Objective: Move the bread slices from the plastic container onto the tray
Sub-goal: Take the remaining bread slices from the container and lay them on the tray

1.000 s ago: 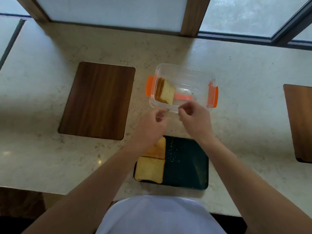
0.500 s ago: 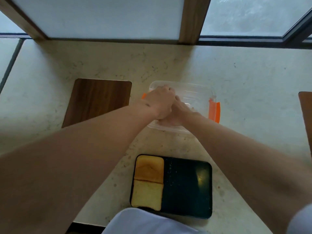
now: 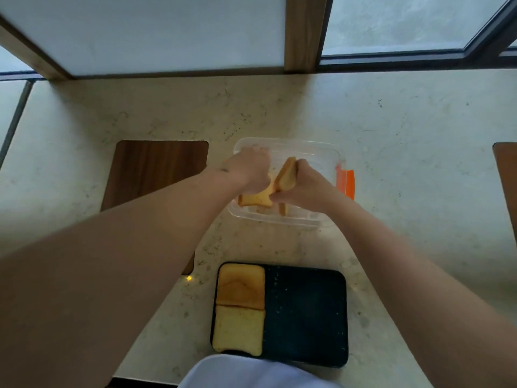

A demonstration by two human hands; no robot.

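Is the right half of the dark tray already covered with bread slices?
No. The two bread slices lie on the left side of the tray, and its right half shows only bare dark surface with crumbs.

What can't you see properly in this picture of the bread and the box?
- Head view: the left hand and right hand cover the left half of the clear plastic container, so any more slices there are hidden.
- The golden bread slices being gripped are blurred; their count is unclear.
- The left forearm hides the brown wooden board's near corner.
- A second wooden board is cut off by the right edge.
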